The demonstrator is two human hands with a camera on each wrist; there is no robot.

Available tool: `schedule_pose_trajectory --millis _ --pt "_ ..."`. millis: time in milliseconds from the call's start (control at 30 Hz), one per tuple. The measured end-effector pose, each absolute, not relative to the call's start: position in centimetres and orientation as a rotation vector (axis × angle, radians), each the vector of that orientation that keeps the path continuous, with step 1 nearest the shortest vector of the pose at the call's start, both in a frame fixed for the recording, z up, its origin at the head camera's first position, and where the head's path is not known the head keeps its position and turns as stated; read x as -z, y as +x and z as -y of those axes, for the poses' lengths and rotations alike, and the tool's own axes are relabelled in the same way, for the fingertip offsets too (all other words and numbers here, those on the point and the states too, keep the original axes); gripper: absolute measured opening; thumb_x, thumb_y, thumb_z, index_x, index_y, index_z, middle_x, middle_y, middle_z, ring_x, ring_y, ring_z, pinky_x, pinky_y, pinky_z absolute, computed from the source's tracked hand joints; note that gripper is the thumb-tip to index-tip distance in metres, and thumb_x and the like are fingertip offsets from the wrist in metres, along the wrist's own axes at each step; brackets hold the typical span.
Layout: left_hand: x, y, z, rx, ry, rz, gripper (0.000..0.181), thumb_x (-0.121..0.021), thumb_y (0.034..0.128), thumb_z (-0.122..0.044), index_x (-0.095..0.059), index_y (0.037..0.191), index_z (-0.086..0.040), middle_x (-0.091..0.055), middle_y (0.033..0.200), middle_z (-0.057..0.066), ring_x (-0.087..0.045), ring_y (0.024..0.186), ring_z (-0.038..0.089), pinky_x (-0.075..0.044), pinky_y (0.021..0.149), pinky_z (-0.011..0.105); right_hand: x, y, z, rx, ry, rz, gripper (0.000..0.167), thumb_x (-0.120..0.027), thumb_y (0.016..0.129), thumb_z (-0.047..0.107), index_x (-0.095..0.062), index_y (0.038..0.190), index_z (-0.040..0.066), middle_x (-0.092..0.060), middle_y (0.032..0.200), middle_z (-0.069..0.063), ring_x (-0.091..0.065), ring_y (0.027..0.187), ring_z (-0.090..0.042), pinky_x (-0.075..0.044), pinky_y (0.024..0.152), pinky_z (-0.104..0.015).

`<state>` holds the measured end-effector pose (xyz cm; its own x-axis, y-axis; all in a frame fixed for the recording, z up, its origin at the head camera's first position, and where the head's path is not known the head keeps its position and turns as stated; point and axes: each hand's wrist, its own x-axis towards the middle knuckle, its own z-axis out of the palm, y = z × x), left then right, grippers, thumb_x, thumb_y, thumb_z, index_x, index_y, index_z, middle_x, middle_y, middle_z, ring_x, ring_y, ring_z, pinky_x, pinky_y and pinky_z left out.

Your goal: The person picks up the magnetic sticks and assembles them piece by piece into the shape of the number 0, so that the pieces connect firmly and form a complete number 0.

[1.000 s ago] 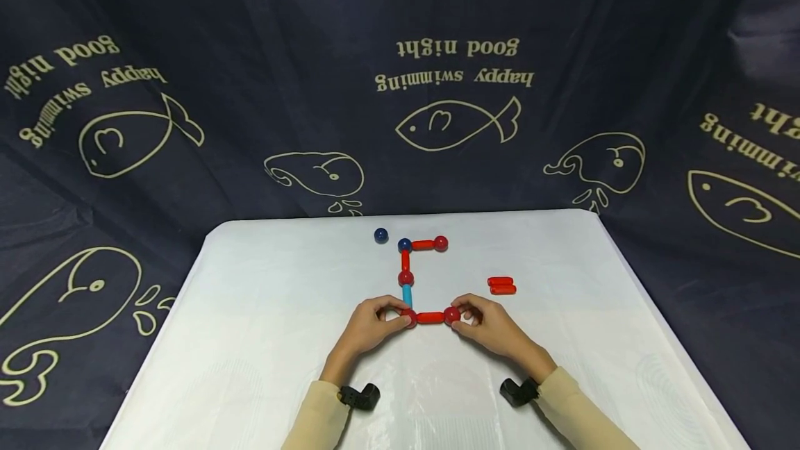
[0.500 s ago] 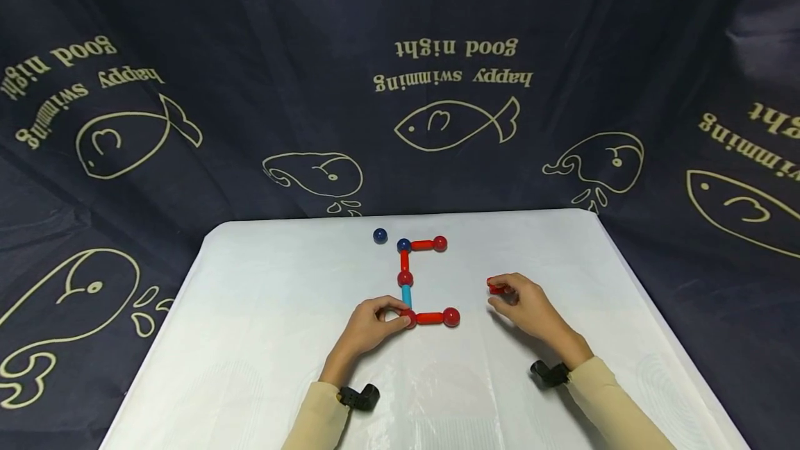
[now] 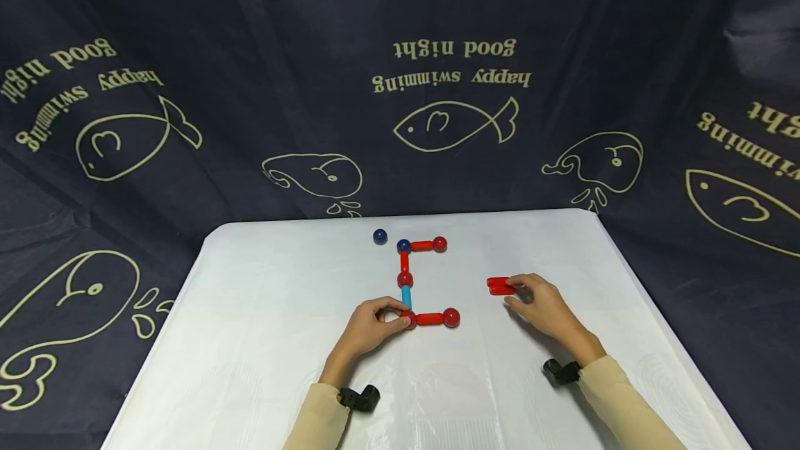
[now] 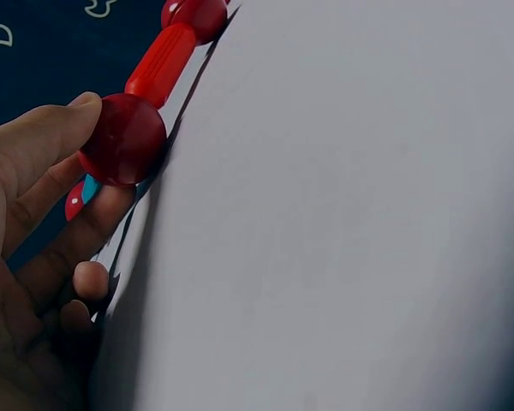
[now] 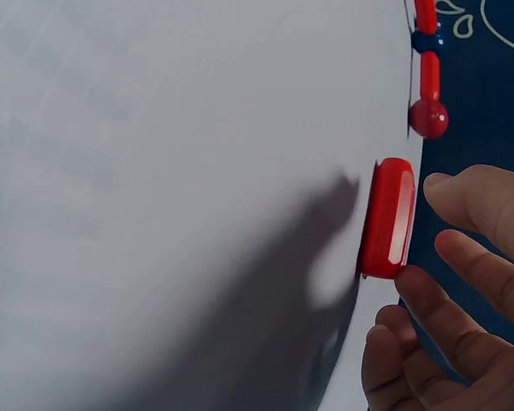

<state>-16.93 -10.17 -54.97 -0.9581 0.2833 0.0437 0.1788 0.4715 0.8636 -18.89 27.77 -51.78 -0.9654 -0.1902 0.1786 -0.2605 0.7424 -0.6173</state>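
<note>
A chain of balls and rods lies on the white table in an angular C shape. My left hand [image 3: 369,325] pinches the red ball [image 4: 124,141] at its near-left corner between thumb and fingers. From that ball a light blue rod [image 3: 406,296] runs away from me and a red rod [image 3: 429,319] runs right to another red ball [image 3: 451,317]. My right hand [image 3: 542,305] is at the right end of two loose red rods [image 3: 496,287] lying side by side. Its thumb and fingers are apart; in the right wrist view a fingertip meets the end of the near rod [image 5: 387,218].
A loose dark blue ball [image 3: 380,236] sits left of the chain's far corner, where another dark blue ball [image 3: 404,246] joins two red rods. Behind the white table [image 3: 281,283] hangs a dark cloth [image 3: 437,179] printed with fish and whales.
My right hand has let go of the chain's near-right red ball and moved right to the loose rods, then slightly farther right along them. My left hand has stayed on its ball.
</note>
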Motion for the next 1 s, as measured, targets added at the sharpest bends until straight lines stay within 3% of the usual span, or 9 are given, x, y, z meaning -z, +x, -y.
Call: schedule_pose_trajectory --millis 167,467,733,1000 --pt "55.0 -16.9 10.2 -1.514 0.405 -2.595 0.019 -0.080 0.0903 -0.038 -0.078 0.107 -0.030 -0.069 0.090 -0.012 -0.043 0.059 0.004 -0.036 0.053 0.021 52.0 -19.1 -27.8 -1.023 0.383 2.840 0.033 -0.081 0.087 0.009 -0.070 0.116 -0.002 -0.070 0.112 -0.018 -0.067 0.096 -0.029 -0.055 0.082 -0.045" --pt "54.9 -16.9 10.1 -1.508 0.402 -2.599 0.019 -0.080 0.0907 -0.037 -0.078 0.108 -0.028 -0.070 0.091 -0.011 -0.043 0.058 0.004 -0.036 0.052 0.021 52.1 -19.5 -26.9 -1.089 0.440 2.896 0.025 -0.081 0.088 0.010 -0.071 0.108 0.001 -0.067 0.089 -0.001 -0.059 0.081 -0.013 -0.051 0.072 -0.025" --pt "54.8 -16.8 10.1 -1.505 0.388 -2.596 0.019 -0.081 0.0901 -0.036 -0.078 0.107 -0.029 -0.071 0.092 -0.011 -0.043 0.058 0.003 -0.036 0.053 0.020 52.5 -20.2 -25.9 -1.080 0.489 2.925 0.022 -0.080 0.088 0.011 -0.071 0.106 0.002 -0.061 0.084 0.003 -0.055 0.078 -0.011 -0.047 0.070 -0.024" --pt "54.6 -16.8 10.1 -1.507 0.391 -2.596 0.019 -0.080 0.0905 -0.035 -0.078 0.108 -0.028 -0.070 0.091 -0.011 -0.043 0.059 0.003 -0.036 0.053 0.021 52.3 -20.7 -25.3 -1.006 0.585 2.986 0.035 -0.076 0.091 0.013 -0.068 0.124 0.002 -0.064 0.089 0.001 -0.055 0.079 -0.012 -0.049 0.071 -0.026"
